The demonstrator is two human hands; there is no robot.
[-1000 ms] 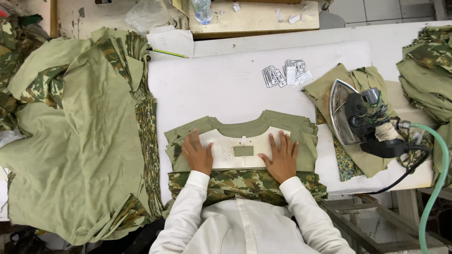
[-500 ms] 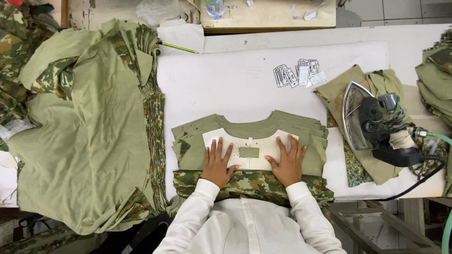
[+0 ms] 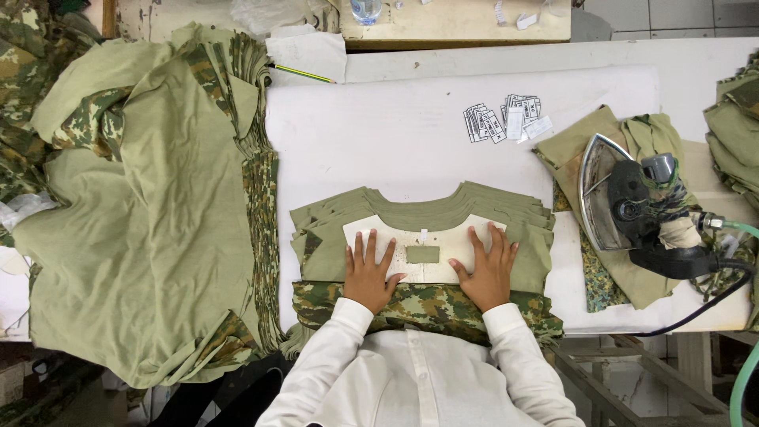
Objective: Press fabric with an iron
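My left hand [image 3: 370, 271] and right hand [image 3: 486, 267] lie spread flat on the stiff card [image 3: 423, 251] atop the soft, light shirt stack [image 3: 421, 212], mid tabletop [image 3: 411, 134]; I'd grip its edges.

Steam iron [image 3: 632, 209] rests on a folded olive cloth [image 3: 569, 150], right of the right hand's fingers [image 3: 494, 241]. Small paper labels [image 3: 506, 122] lie beyond those fingertips. Heaped olive-and-camouflage garments [image 3: 142, 237] lie left of the left hand's fingers [image 3: 368, 249], with a pencil [image 3: 304, 74] well beyond them.
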